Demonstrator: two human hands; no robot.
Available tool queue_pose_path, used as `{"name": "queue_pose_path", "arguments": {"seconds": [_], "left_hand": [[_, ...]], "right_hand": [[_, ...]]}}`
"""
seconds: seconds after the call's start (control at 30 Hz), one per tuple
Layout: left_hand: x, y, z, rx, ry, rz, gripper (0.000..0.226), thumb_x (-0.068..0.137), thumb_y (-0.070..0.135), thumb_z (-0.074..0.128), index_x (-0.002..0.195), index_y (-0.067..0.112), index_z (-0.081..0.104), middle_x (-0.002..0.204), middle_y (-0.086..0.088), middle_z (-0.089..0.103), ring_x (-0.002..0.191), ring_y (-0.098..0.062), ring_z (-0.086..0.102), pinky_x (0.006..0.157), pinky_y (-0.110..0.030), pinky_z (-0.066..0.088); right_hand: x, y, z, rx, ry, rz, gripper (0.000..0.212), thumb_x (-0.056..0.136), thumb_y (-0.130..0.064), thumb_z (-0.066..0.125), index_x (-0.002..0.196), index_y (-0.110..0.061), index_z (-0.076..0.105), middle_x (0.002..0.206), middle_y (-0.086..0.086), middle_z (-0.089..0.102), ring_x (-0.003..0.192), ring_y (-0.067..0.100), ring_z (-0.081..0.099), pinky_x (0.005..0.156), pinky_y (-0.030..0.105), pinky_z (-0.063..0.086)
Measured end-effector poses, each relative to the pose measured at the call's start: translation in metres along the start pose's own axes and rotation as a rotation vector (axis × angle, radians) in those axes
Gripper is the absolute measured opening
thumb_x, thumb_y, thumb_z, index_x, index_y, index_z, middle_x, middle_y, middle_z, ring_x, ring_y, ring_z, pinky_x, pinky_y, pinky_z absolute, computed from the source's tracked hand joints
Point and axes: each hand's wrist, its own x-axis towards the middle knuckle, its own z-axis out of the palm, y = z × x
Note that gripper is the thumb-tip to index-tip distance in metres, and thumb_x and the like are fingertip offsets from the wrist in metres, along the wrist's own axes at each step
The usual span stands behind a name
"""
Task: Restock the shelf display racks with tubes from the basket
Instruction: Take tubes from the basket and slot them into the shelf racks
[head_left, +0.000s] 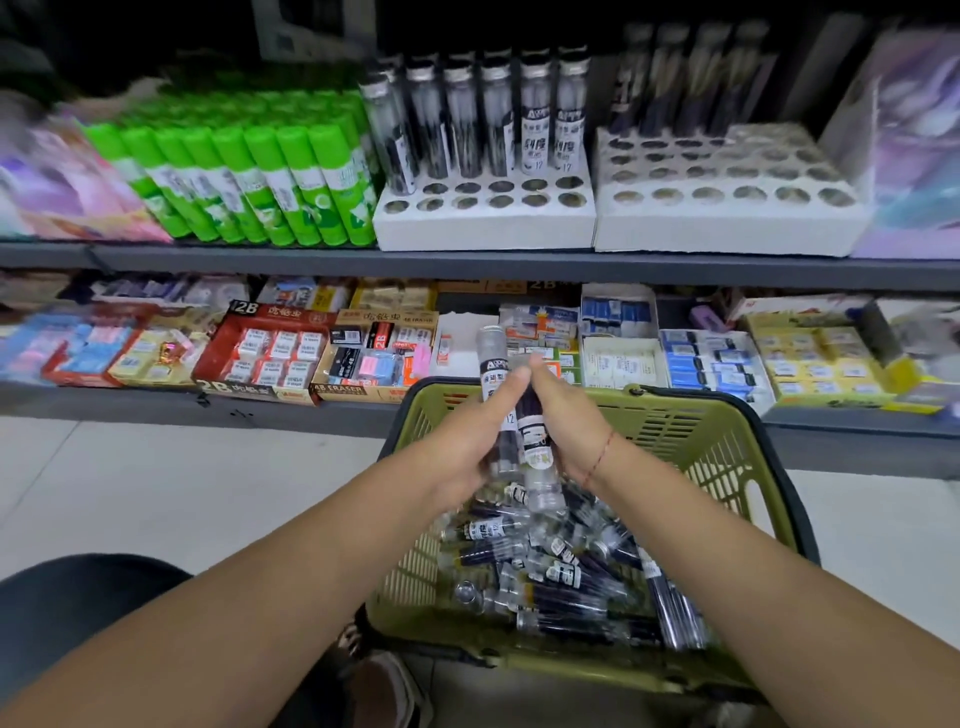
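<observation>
Above the green basket (717, 447) my left hand (467, 441) grips a clear tube (491, 364) with a silver cap, standing upright. Beside it my right hand (561, 415) grips a second tube (535, 441) with dark contents, its clear end pointing down. The two hands touch at the fingertips. Several more tubes (561, 566) lie piled in the basket. On the upper shelf a white rack (483, 218) holds a row of upright tubes (498, 119) at its back, with open holes in front. A second white rack (727, 228) to its right has mostly open holes.
Green glue sticks (260, 176) fill the shelf left of the racks. The lower shelf holds boxes of erasers (270, 353). The grey shelf edge (467, 262) runs between them. My knee (78, 603) and a shoe (384, 691) are at lower left on a pale tiled floor.
</observation>
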Motion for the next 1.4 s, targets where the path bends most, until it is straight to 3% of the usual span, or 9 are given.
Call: {"name": "queue_pose_path", "arguments": {"seconds": [0.13, 0.27, 0.37, 0.47, 0.7, 0.83, 1.13, 1.23, 1.4], "left_hand": [[-0.007, 0.007, -0.008, -0.113, 0.015, 0.041, 0.032, 0.086, 0.029, 0.068, 0.111, 0.009, 0.066, 0.102, -0.012, 0.074, 0.091, -0.025, 0.072, 0.073, -0.036, 0.058], [-0.006, 0.017, -0.018, -0.253, 0.092, 0.099, 0.038, 0.082, 0.02, 0.072, 0.115, 0.005, 0.063, 0.107, -0.017, 0.071, 0.094, -0.032, 0.069, 0.075, -0.041, 0.058], [-0.005, 0.028, -0.025, -0.311, 0.141, 0.151, 0.023, 0.083, 0.02, 0.071, 0.102, 0.011, 0.061, 0.099, -0.014, 0.069, 0.093, -0.032, 0.067, 0.086, -0.046, 0.055], [-0.006, 0.037, -0.031, -0.33, 0.184, 0.183, 0.028, 0.084, 0.023, 0.071, 0.107, 0.01, 0.06, 0.096, -0.012, 0.068, 0.09, -0.03, 0.066, 0.086, -0.046, 0.054], [-0.008, 0.057, -0.054, -0.236, 0.218, 0.274, 0.036, 0.082, 0.026, 0.073, 0.11, 0.011, 0.055, 0.073, -0.001, 0.065, 0.061, -0.013, 0.064, 0.061, -0.027, 0.057], [-0.001, 0.06, -0.067, -0.199, 0.29, 0.317, 0.025, 0.087, 0.025, 0.069, 0.102, 0.013, 0.053, 0.061, 0.004, 0.065, 0.058, -0.012, 0.062, 0.058, -0.025, 0.054], [0.012, 0.07, -0.051, -0.056, 0.281, 0.388, 0.029, 0.086, 0.024, 0.07, 0.109, 0.007, 0.066, 0.096, -0.009, 0.075, 0.088, -0.02, 0.072, 0.092, -0.043, 0.054], [0.018, 0.08, -0.046, 0.046, 0.304, 0.463, 0.029, 0.08, 0.031, 0.076, 0.103, 0.015, 0.068, 0.093, -0.002, 0.076, 0.091, -0.018, 0.072, 0.093, -0.048, 0.053], [0.026, 0.097, -0.033, 0.198, 0.355, 0.588, 0.021, 0.078, 0.037, 0.077, 0.09, 0.022, 0.068, 0.087, -0.001, 0.075, 0.089, -0.022, 0.07, 0.088, -0.047, 0.054]], "right_hand": [[-0.01, -0.002, 0.003, -0.049, -0.13, -0.001, 0.056, 0.093, -0.056, 0.032, 0.137, -0.023, 0.047, 0.142, 0.004, 0.048, 0.132, 0.021, 0.044, 0.113, 0.042, 0.033], [-0.031, -0.01, -0.001, -0.042, -0.242, -0.054, 0.035, 0.092, -0.062, 0.031, 0.122, -0.048, 0.044, 0.123, -0.027, 0.05, 0.118, -0.008, 0.043, 0.107, 0.022, 0.032], [-0.044, -0.01, -0.007, -0.083, -0.298, -0.029, 0.048, 0.085, -0.059, 0.051, 0.124, -0.031, 0.043, 0.121, -0.002, 0.061, 0.108, 0.016, 0.063, 0.099, 0.042, 0.049], [-0.054, -0.014, -0.007, 0.067, -0.333, -0.034, 0.032, 0.083, -0.02, 0.064, 0.109, -0.019, 0.045, 0.088, 0.008, 0.07, 0.077, 0.019, 0.068, 0.075, 0.034, 0.057], [-0.047, -0.036, -0.018, -0.052, 0.167, -0.343, 0.026, 0.079, -0.018, 0.072, 0.103, -0.019, 0.063, 0.084, -0.004, 0.067, 0.065, -0.001, 0.06, 0.064, 0.015, 0.051], [-0.038, -0.054, -0.033, -0.108, 0.262, -0.491, 0.019, 0.074, -0.014, 0.077, 0.09, -0.013, 0.066, 0.076, 0.015, 0.058, 0.069, 0.011, 0.05, 0.068, 0.024, 0.045], [-0.012, -0.089, -0.065, -0.422, 0.345, -0.64, 0.013, 0.08, -0.026, 0.072, 0.078, -0.024, 0.06, 0.068, -0.003, 0.056, 0.064, 0.003, 0.048, 0.063, 0.016, 0.041], [-0.002, -0.114, -0.075, -0.417, 0.353, -0.699, 0.013, 0.082, -0.025, 0.07, 0.094, -0.022, 0.063, 0.085, 0.0, 0.067, 0.082, 0.015, 0.063, 0.077, 0.035, 0.052], [0.001, -0.142, -0.084, -0.522, 0.392, -0.802, 0.026, 0.085, -0.025, 0.067, 0.11, -0.021, 0.061, 0.1, -0.005, 0.067, 0.095, 0.009, 0.061, 0.087, 0.026, 0.048]]}}
